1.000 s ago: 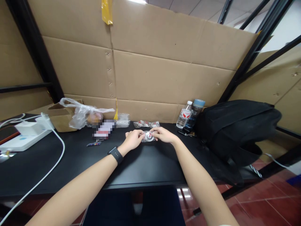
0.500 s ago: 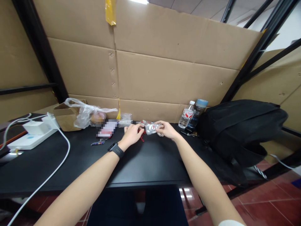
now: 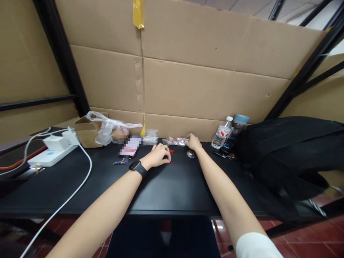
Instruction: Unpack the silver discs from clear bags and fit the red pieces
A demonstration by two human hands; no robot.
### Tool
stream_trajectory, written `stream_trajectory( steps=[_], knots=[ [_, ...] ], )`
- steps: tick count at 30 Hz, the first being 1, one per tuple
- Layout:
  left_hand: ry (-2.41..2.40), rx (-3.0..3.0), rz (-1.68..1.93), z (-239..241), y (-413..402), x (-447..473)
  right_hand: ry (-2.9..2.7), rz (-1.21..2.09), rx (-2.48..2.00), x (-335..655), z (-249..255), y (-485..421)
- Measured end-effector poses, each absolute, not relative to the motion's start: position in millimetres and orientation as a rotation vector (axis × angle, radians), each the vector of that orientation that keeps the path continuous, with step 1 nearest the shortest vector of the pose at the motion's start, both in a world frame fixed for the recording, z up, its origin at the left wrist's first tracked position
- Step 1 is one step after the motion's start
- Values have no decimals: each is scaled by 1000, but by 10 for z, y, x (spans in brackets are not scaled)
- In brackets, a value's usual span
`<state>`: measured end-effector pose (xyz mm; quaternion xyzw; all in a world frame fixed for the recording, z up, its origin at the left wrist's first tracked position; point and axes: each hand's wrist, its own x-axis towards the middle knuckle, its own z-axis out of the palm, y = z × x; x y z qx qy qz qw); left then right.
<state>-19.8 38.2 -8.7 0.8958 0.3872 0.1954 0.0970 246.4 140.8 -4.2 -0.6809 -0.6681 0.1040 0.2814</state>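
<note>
My left hand (image 3: 159, 156), with a black watch on its wrist, rests low on the black table, fingers curled closed around a thin red cord (image 3: 171, 152). Part of the cord shows beyond the fingertips; the rest is hidden under the hand. Farther back, my right hand (image 3: 194, 142) pinches the right end of a clear plastic packet (image 3: 177, 141) with shiny silver and red contents, lying near the cardboard wall. A small round silver metal object (image 3: 190, 153) lies on the table just in front of my right hand, apart from it.
At the left are a white power strip (image 3: 51, 156) with cables, a cardboard box (image 3: 87, 134), a plastic bag (image 3: 103, 132) and a phone (image 3: 131, 146). Clear packets (image 3: 150, 138) lie behind. Rightward stand a water bottle (image 3: 221, 134), a blue-lidded bottle (image 3: 239, 125) and a black backpack (image 3: 290, 154).
My right hand has moved the plastic packet back toward the cardboard wall, uncovering the round silver object. My left hand has drawn away from the packet, with red cord at its fingertips.
</note>
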Motion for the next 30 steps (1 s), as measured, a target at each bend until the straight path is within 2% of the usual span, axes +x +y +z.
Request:
stream_trajectory(
  steps=[4, 8, 13, 20, 24, 30],
  knots=[
    [1172, 2648, 621, -108, 363, -172, -1944, 162, -1847, 2504, 86, 1305],
    [1254, 2551, 776, -85, 339, -133, -2162, 331, -1757, 2666, 229, 1122],
    [1299, 2503, 852, -32, 312, -100, -2387, 518, -1639, 2838, 181, 853],
    [1358, 2435, 916, -63, 310, -41, -2273, 452, -1573, 2875, 141, 658],
    [1432, 2414, 942, -24, 270, -9, -2198, 406, -1390, 2857, 167, 573],
    [1455, 2317, 1126, 61, 188, 34, -1883, 780, -948, 2486, 158, 418]
  ],
)
